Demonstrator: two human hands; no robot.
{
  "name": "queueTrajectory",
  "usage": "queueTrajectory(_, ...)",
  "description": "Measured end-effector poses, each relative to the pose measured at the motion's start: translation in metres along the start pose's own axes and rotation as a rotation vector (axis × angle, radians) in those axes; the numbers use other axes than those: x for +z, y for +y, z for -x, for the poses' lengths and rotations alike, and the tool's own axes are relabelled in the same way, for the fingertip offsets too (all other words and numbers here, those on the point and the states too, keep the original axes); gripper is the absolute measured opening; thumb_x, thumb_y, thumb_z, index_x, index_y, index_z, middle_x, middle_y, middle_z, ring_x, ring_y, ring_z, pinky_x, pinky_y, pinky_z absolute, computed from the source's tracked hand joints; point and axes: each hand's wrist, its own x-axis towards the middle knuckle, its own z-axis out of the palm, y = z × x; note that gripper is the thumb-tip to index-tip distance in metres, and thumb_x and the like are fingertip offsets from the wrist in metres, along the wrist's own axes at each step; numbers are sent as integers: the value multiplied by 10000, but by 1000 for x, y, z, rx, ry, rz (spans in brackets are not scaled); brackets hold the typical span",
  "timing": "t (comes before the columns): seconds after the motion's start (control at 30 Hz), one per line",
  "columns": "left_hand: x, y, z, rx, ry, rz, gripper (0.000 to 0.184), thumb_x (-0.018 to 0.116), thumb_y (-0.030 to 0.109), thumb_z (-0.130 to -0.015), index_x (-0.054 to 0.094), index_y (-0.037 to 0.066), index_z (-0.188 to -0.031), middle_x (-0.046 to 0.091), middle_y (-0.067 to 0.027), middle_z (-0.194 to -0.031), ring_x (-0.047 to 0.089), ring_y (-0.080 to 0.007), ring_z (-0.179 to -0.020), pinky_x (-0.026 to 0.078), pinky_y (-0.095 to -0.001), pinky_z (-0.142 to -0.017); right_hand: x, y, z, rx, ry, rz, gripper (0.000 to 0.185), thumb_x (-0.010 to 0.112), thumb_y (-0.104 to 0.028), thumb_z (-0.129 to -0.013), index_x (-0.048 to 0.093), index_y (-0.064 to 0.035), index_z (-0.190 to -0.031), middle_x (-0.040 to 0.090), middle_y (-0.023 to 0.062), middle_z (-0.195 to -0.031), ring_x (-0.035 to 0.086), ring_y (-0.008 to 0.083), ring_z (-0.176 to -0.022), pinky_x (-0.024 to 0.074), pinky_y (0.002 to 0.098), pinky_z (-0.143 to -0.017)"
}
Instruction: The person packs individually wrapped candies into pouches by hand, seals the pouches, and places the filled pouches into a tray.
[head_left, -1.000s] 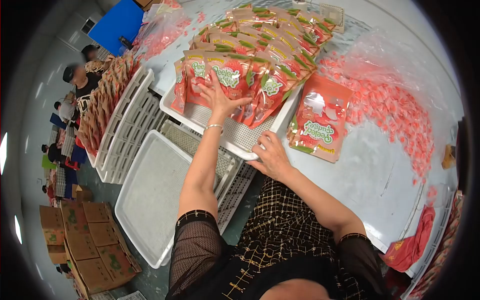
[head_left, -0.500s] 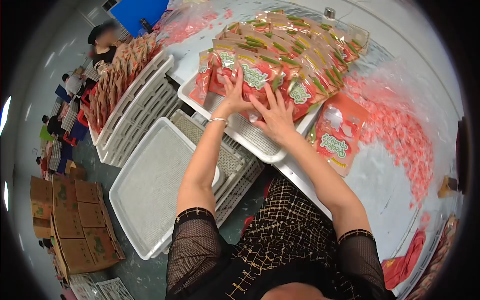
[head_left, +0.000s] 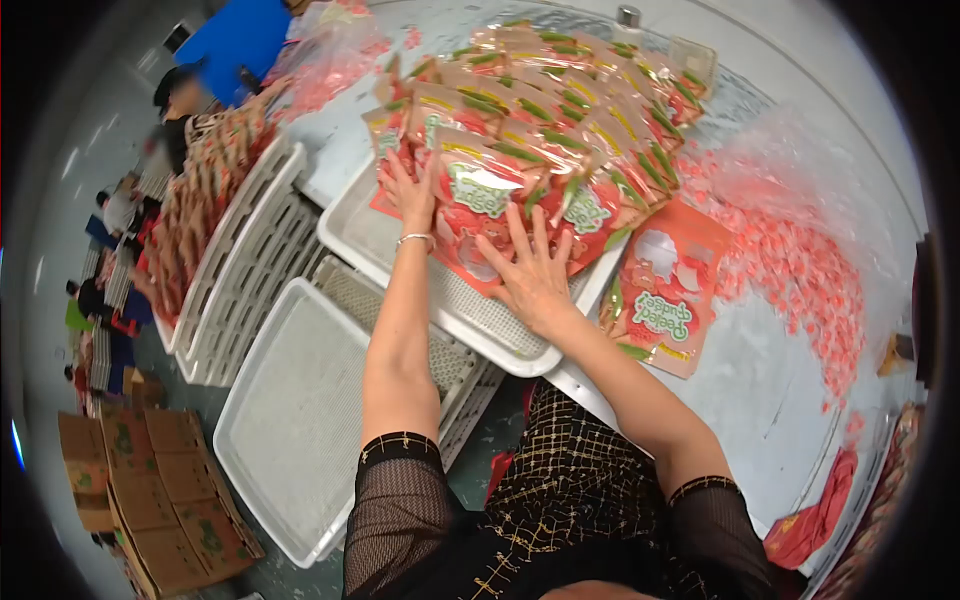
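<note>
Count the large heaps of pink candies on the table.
2: one heap to the right of the piled Peeled Fudge pouches, the other heap beyond them, at the table's far left. Smaller ones may be hidden behind the pouches.

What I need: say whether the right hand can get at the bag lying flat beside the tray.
Probably yes: the bag lies just past the tray's rim, close to the right hand, with its printed face mostly uncovered.
</note>
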Motion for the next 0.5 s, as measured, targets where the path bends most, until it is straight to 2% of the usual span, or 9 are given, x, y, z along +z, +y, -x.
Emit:
queueTrajectory(0.07, 21, -7, -7, -11, 17, 27, 806, 570, 481, -829, 210, 74, -1425, 209, -281, -1401, 225, -414, -1305, 215, -449, -1067, -6, 8, -8, -53, 5, 44, 751, 744, -301, -684, 389, -291, -1346, 71, 138, -1499, 87, 421, -1357, 160, 715, -966)
queueTrajectory(0.13, 28, -17, -11, 39, 57, 158, 863, 556, 556, -805, 146, 155, -1451, 143, -321, -1428, 136, -460, -1330, 131, -508, -1076, -1, 13, -6, -37, 4, 56, 745, 740, -278, -687, 390, -286, -1344, 70, 131, -1501, 84, 410, -1362, 158, 708, -973)
queueTrajectory(0.2, 3, -5, -10, 55, 33, 205, 817, 541, 519, -830, 169, 130, -1445, 173, -318, -1419, 165, -450, -1325, 148, -497, -1075, 9, 19, -3, -104, 35, 95, 737, 741, -263, -688, 397, -282, -1340, 66, 120, -1504, 64, 405, -1367, 152, 712, -971)
queueTrajectory(0.27, -38, 18, -5, -305, -492, 1206, 797, 545, 485, -836, 173, 130, -1445, 176, -308, -1423, 175, -435, -1326, 144, -490, -1077, -2, 19, 1, -84, 22, 55, 723, 738, -258, -687, 413, -263, -1333, 74, 113, -1505, 67, 398, -1370, 142, 701, -985)
queueTrajectory(0.33, -41, 28, -8, -337, -588, 1092, 818, 576, 462, -825, 173, 106, -1442, 170, -289, -1434, 164, -411, -1339, 148, -466, -1085, -5, 21, 3, -125, -34, 19, 710, 740, -256, -683, 431, -238, -1322, 84, 117, -1504, 80, 393, -1371, 137, 683, -1003)
queueTrajectory(0.4, -42, 28, 5, -375, -669, 979, 840, 607, 439, -815, 173, 81, -1439, 165, -269, -1444, 152, -387, -1351, 152, -442, -1093, -7, 21, 6, -118, 3, -13, 647, 739, -247, -684, 477, -213, -1275, 108, 114, -1500, 99, 368, -1376, 135, 669, -1016)
queueTrajectory(0.47, -37, 17, 41, 232, -367, 14, 1050, 704, 494, -690, 73, 162, -1461, 55, -290, -1467, -15, -393, -1379, 81, -532, -1080, -18, 20, 4, -114, -70, -58, 582, 736, -234, -690, 509, -172, -1222, 133, 109, -1497, 147, 351, -1370, 151, 608, -1053)
queueTrajectory(0.5, -31, 17, 44, 210, -354, 53, 1119, 738, 470, -650, 29, 180, -1465, 17, -264, -1484, -83, -373, -1381, -42, -502, -1086, -28, 25, 5, -65, 35, -344, 564, 730, -224, -697, 509, -148, -1210, 232, 126, -1444, 253, 345, -1317, 211, 560, -1049)
